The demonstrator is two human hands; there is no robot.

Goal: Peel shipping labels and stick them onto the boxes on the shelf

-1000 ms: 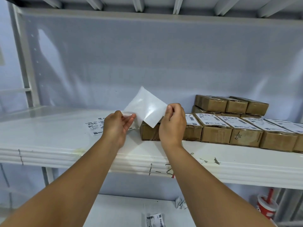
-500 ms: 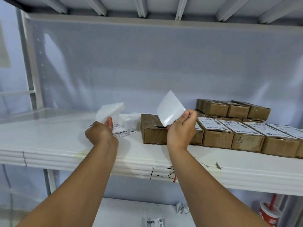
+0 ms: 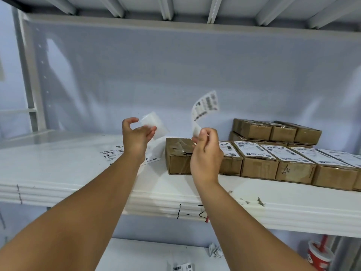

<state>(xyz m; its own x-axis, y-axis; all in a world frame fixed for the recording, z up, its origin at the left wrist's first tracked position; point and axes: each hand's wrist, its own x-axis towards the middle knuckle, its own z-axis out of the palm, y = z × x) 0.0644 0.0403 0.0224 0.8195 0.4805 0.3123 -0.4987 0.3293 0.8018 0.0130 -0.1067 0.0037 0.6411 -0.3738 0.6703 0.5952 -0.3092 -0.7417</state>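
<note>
White metal shelving fills pretty much the whole view, with a pale plastic-looking sheet behind it and ribbed decking overhead. The shelf point(image 3: 58, 165) at chest height has "1-2" scrawled in marker on its front lip, plus a few bits of torn scrap near the edge.

On the right half of that shelf sits a row of brown cardboard boxes point(image 3: 293, 165), side by side and touching, most already wearing a white printed label on top. A few more boxes are stacked behind them toward the back. The box at the left end of the row, the bare box point(image 3: 177, 157), has only tape on top, no label.

Left of it, flat on the shelf, lies a loose bunch of printed labels point(image 3: 111, 153), partly hidden by the left arm.

Both arms reach up from below. The right hand point(image 3: 207, 151) is closed in a pinch on the bottom corner of a peeled label point(image 3: 205, 106), which curls upward with the barcode side showing, hovering just above the bare box. The left hand point(image 3: 136, 137) is loosely curled, fingers half open, around a blank glossy backing sheet point(image 3: 154, 124); can't tell if it's actually gripping it.

Down on the lower shelf: another label scrap point(image 3: 182, 267), crumpled paper point(image 3: 214, 251), and a red cup point(image 3: 317, 257) at the far right.
</note>
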